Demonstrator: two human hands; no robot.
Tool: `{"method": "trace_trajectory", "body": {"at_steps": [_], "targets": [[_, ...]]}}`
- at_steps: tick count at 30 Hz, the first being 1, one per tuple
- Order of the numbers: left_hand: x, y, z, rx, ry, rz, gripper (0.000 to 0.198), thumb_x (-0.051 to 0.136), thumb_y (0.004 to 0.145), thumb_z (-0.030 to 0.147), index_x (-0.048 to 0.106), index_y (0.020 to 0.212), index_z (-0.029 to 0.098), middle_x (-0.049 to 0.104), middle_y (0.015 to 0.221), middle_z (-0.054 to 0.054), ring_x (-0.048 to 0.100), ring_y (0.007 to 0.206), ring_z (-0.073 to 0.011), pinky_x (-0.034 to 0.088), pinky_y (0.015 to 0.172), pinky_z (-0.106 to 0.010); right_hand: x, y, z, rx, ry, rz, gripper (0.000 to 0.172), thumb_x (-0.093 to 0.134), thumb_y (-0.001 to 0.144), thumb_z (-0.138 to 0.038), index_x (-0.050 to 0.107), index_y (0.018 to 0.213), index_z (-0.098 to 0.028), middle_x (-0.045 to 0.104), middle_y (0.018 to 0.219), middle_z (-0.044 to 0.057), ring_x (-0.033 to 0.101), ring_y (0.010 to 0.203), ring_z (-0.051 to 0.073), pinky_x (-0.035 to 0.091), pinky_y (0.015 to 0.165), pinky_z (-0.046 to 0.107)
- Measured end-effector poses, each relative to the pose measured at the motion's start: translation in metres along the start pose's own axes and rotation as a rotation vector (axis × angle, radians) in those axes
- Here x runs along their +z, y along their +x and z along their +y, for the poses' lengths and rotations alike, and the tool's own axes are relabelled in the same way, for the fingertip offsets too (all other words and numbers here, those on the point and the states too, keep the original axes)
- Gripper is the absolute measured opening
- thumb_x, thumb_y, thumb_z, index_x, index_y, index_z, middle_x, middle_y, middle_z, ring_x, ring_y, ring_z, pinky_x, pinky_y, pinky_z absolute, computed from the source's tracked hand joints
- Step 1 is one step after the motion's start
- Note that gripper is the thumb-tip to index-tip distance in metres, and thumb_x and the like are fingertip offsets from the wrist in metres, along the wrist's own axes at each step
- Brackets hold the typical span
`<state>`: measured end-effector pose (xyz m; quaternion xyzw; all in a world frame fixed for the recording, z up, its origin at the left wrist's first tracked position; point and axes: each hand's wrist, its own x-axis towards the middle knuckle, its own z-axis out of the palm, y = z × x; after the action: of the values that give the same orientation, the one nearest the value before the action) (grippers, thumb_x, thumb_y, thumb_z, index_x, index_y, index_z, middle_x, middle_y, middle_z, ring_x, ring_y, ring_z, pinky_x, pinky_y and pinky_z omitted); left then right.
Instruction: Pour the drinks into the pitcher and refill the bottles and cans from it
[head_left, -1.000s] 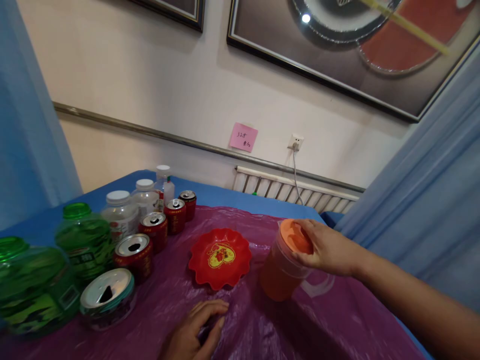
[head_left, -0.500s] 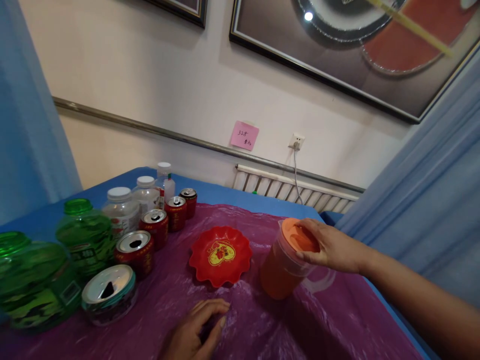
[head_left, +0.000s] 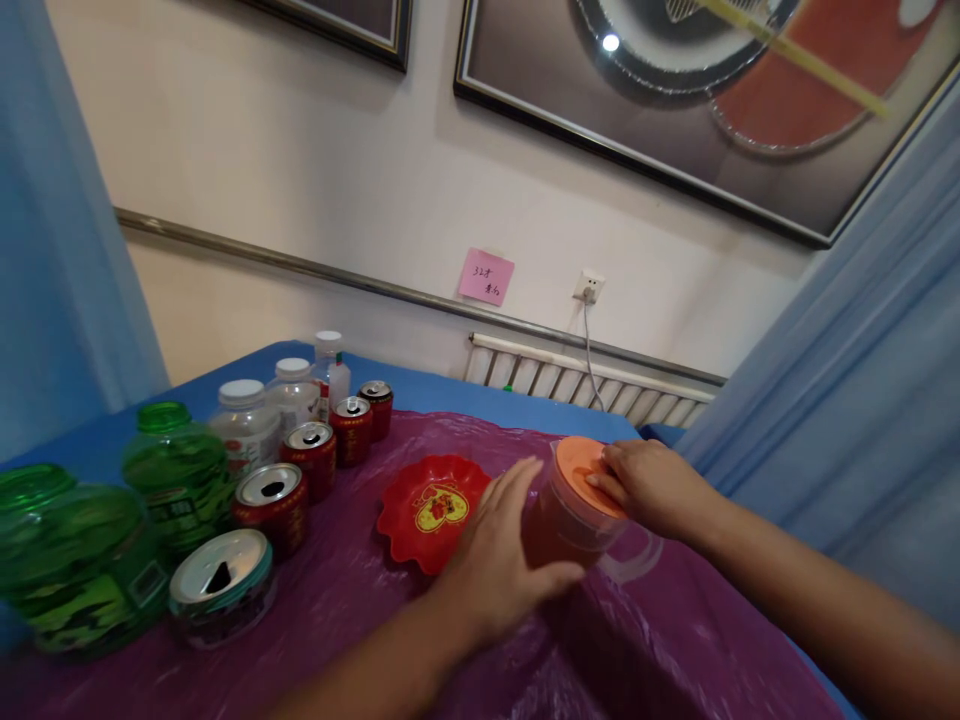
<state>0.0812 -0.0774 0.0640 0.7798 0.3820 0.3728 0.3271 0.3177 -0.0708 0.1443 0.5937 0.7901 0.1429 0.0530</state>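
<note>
Pitcher (head_left: 571,530) of orange drink upright near the right edge of the counter (head_left: 660,640), just beside the red dish (head_left: 420,505). Left hand (head_left: 499,560) cupped open against its side, not clamped. Right hand (head_left: 652,485) laid loosely, open, on the orange lid (head_left: 581,463), nothing gripped.

Blue-clothed table (head_left: 450,395), purple sheet (head_left: 360,600), seemingly plastic, red dish (head_left: 420,505), orange jug (head_left: 556,515), cans (head_left: 274,505), bottles (head_left: 180,480).

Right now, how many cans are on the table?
5, in one row on the left: the nearest can, then four red cans running back toward the wall. More could hide behind bottles.
</note>
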Motion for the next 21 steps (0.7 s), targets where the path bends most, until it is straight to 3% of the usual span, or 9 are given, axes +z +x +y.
{"method": "trace_trajectory", "body": {"at_steps": [3, 6, 9, 15, 21], "targets": [[0.016, 0.043, 0.011, 0.048, -0.059, -0.057, 0.128, 0.092, 0.053, 0.045, 0.023, 0.159, 0.022, 0.027, 0.165, -0.017, 0.024, 0.152, -0.0404, 0.024, 0.122, -0.061, 0.000, 0.001, 0.000, -0.035, -0.001, 0.020, 0.035, 0.044, 0.102, -0.034, 0.068, 0.085, -0.016, 0.073, 0.087, 0.013, 0.067, 0.081, 0.025, 0.041, 0.073, 0.035], [0.027, 0.063, 0.011, 0.026, -0.098, -0.094, 0.135, 0.093, 0.050, 0.046, 0.019, 0.160, 0.021, 0.028, 0.164, -0.019, 0.025, 0.151, -0.0410, 0.025, 0.122, -0.060, 0.005, 0.003, 0.007, -0.076, 0.121, 0.036, 0.035, 0.043, 0.101, -0.035, 0.064, 0.079, -0.018, 0.072, 0.083, 0.010, 0.064, 0.075, 0.021, 0.039, 0.070, 0.033], [0.031, 0.068, 0.006, 0.017, -0.100, -0.103, 0.132, 0.091, 0.054, 0.048, 0.017, 0.160, 0.019, 0.027, 0.164, -0.020, 0.027, 0.151, -0.0396, 0.027, 0.122, -0.058, 0.010, 0.006, 0.021, -0.096, 0.285, 0.058, 0.036, 0.043, 0.100, -0.038, 0.060, 0.074, -0.020, 0.067, 0.074, 0.006, 0.056, 0.066, 0.017, 0.036, 0.065, 0.031], [0.036, 0.070, -0.003, 0.052, -0.110, -0.062, 0.132, 0.092, 0.053, 0.045, 0.018, 0.159, 0.024, 0.029, 0.164, -0.019, 0.029, 0.150, -0.0408, 0.028, 0.120, -0.061, 0.009, 0.009, 0.049, 0.095, 0.786, 0.164, 0.039, 0.045, 0.091, -0.053, 0.052, 0.070, -0.021, 0.048, 0.061, -0.003, 0.041, 0.056, 0.012, 0.031, 0.053, 0.026], [0.040, 0.071, -0.007, 0.062, -0.132, -0.030, 0.133, 0.094, 0.051, 0.042, 0.017, 0.159, 0.027, 0.031, 0.162, -0.017, 0.032, 0.149, -0.0406, 0.028, 0.120, -0.061, 0.009, 0.004, 0.041, 0.126, 0.923, 0.120, 0.047, 0.047, 0.090, -0.060, 0.046, 0.063, -0.022, 0.039, 0.057, -0.006, 0.034, 0.052, 0.010, 0.027, 0.049, 0.025]]}}
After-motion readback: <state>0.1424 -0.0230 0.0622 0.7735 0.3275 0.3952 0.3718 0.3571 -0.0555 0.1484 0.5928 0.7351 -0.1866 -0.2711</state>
